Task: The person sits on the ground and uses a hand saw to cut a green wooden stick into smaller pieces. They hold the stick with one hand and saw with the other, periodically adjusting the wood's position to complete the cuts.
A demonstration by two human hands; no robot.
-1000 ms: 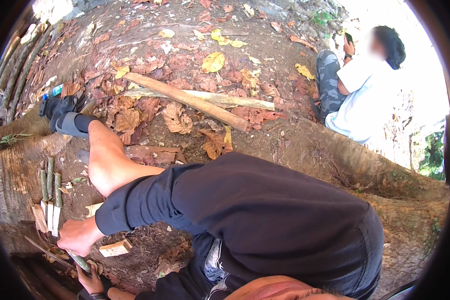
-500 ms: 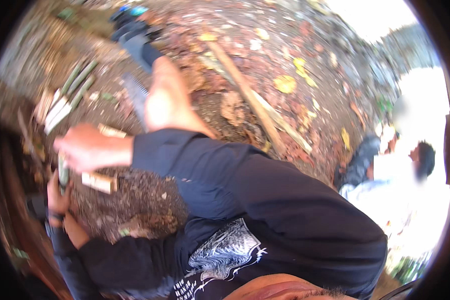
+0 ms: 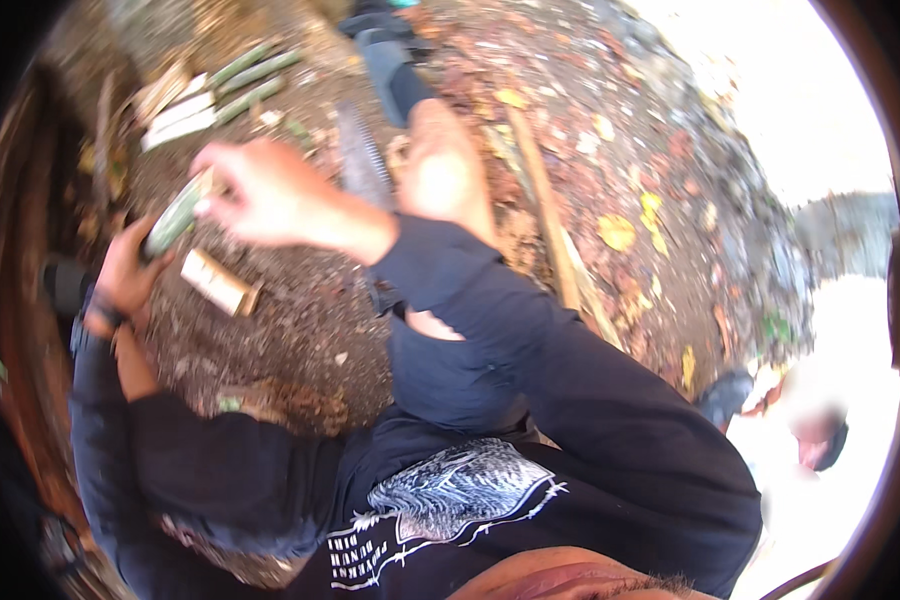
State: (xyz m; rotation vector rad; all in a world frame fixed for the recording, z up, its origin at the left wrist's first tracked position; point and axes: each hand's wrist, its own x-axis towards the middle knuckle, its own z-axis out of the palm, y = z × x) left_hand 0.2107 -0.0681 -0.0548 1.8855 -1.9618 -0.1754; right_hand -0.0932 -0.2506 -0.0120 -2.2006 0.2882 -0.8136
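here's the short stick [image 3: 173, 220], round and green-barked, slanting over the crumbly brown dirt [image 3: 300, 325] between the left hand [image 3: 128, 268] and the right hand [image 3: 270, 190], its upper end pale. that left one is curled round the lower end, gripping it. the right one, a bit blurred, is bent nearly closed, fingers pinching at the pale end. just beside lies a squared block [image 3: 219, 283] of raw yellowish wood. farther out, three green sticks [image 3: 255, 80] with flat, pale ends lie side by side, and near the bare leg [image 3: 445, 170] a grey saw [image 3: 362, 158] shows jagged teeth.
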